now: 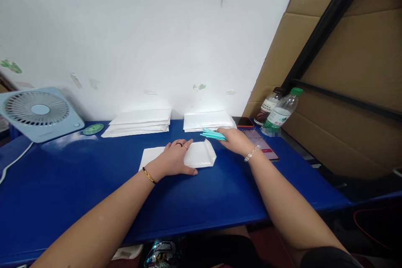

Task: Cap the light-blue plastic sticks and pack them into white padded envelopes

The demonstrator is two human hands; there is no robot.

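A white padded envelope [198, 155] lies flat on the blue table [201, 201], its flap folded up at the right end. My left hand [176, 159] rests on top of it with fingers stretched out and thumb at the near edge. My right hand [236, 140] is closed on a small bunch of turquoise strips [213, 135], above and to the right of the flap. The strips' right ends are hidden in the fingers. Just behind them is a stack of white envelopes [205, 119] by the wall.
Another stack of white envelopes [138, 122] stands back left, with a green disc [93, 129] and a blue fan [40, 111] beyond. On the right are a lit phone [265, 148], a red-edged phone [245, 122], a green-capped bottle [280, 113] and a brown-capped bottle [268, 105].
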